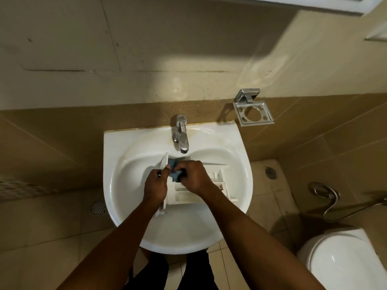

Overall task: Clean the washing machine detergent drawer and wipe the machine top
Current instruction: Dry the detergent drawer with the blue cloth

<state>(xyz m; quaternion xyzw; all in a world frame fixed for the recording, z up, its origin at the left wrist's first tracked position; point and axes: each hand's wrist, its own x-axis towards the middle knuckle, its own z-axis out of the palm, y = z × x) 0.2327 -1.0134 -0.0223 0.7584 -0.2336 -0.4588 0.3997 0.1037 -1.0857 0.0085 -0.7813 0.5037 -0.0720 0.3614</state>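
Dim warm light pools on the wall (167, 84) above the tap (181, 132), the sink (117, 141) glares white, edges bend and soften.

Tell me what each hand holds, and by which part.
The left hand grips the detergent drawer by its front panel. The right hand grips a bunched blue cloth pressed inside the drawer.

A home bathroom. A white sink (129, 147) with a chrome tap (181, 135) hangs on beige wall tiles (62, 143). A toilet (343, 260) stands beside it.
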